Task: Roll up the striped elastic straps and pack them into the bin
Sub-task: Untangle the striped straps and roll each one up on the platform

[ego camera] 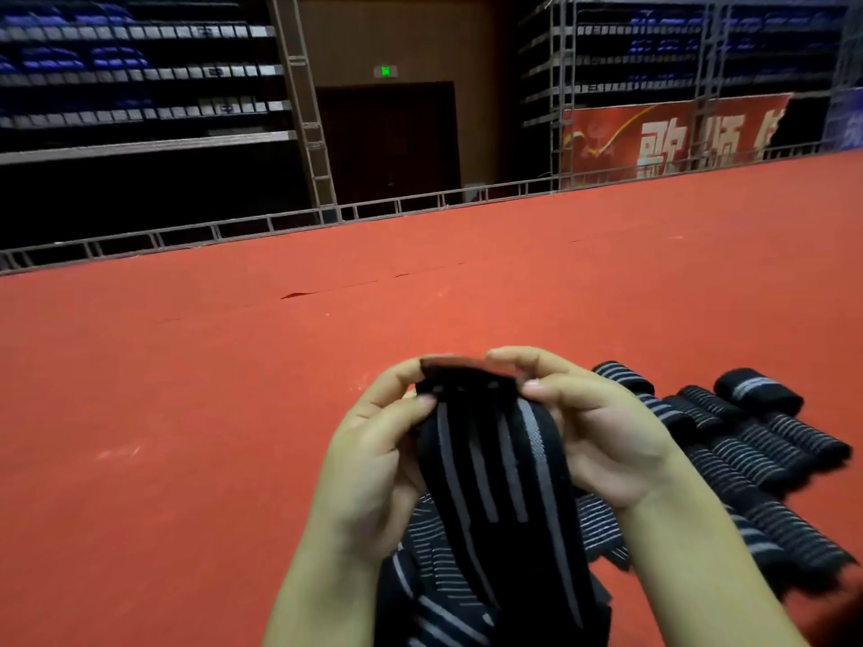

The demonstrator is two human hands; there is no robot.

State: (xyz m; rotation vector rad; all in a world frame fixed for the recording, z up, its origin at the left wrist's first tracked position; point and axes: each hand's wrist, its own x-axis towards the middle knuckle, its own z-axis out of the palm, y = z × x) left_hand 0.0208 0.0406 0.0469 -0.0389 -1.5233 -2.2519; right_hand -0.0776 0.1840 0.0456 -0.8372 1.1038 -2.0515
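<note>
A black elastic strap with grey stripes (495,464) hangs down from both my hands in the lower middle of the head view. My left hand (373,464) pinches its folded top end from the left. My right hand (593,431) pinches the same end from the right, thumb and fingers curled over it. The strap's loose length drops toward a heap of unrolled striped straps (439,595) below my wrists. Several rolled straps (756,441) lie in rows on the red carpet to the right. No bin is in view.
Red carpet floor (233,413) stretches all around, with a low metal railing (280,221) along its far edge. Beyond it stand dark seating tiers, a doorway and a red banner (654,137).
</note>
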